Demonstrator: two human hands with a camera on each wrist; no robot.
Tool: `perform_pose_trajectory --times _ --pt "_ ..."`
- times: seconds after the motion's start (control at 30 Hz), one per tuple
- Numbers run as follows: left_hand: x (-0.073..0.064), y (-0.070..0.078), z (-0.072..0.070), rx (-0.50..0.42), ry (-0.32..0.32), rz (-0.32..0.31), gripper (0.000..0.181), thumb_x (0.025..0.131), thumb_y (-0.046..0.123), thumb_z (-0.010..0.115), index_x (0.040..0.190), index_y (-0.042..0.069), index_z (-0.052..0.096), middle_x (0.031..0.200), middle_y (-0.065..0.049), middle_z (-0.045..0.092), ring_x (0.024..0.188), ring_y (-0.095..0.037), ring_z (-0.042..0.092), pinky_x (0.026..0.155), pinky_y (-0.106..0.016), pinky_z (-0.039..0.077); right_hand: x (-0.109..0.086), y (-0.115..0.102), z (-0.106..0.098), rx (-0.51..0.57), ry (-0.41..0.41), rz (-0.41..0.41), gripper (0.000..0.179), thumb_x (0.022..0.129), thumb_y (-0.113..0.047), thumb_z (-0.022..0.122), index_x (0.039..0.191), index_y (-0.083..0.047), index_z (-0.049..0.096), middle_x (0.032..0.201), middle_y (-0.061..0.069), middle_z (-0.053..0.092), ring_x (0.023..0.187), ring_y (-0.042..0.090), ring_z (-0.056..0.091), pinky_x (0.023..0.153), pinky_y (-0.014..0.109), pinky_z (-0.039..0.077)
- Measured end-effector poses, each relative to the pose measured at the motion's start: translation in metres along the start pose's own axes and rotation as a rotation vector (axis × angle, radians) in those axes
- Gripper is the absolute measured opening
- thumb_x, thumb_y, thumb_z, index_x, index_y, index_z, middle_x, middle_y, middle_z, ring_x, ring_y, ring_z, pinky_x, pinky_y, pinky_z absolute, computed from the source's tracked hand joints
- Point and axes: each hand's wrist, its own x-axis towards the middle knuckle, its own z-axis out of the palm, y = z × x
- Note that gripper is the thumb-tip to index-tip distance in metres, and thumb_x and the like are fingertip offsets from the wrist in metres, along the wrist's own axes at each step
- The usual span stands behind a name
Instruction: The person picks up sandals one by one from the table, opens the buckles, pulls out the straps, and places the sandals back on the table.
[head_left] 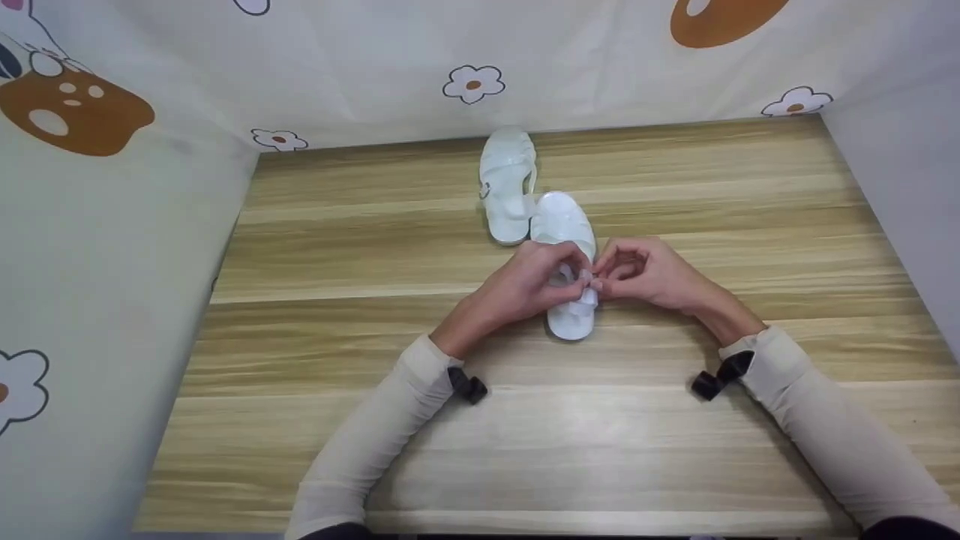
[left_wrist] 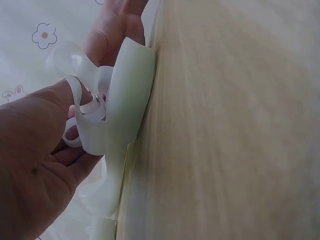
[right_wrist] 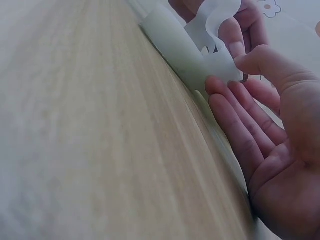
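Note:
A white sandal lies sole down on the wooden surface, its heel toward me. At its right side my left hand pinches the sandal's strap between thumb and index finger. From the other side my right hand pinches the same strap area, fingertips almost meeting the left ones. A small metal buckle shows on the strap in the left wrist view. In the right wrist view the other right fingers stretch along the sandal's side. The fingertips partly hide the fastening.
A second white sandal lies just beyond and to the left, close against the first. The wood-grain tabletop runs back to a patterned cloth. A pale panel rises along the right side.

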Motion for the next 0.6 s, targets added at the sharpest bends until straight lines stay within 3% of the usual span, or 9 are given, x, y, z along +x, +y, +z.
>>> perform_pose_trajectory --times 0.6 --pt "0.0001 -0.0035 -0.0029 -0.076 0.005 -0.019 0.014 0.088 0.018 0.073 0.101 0.014 0.07 0.092 0.008 0.074 0.089 0.001 0.067 0.081 -0.017 0.053 0.0005 -0.003 0.0016 0.026 0.004 -0.009 0.023 0.083 -0.004 0.081 0.101 0.002 0.067 0.097 0.019 0.072 0.086 0.026 0.074 0.079 0.037 0.062"
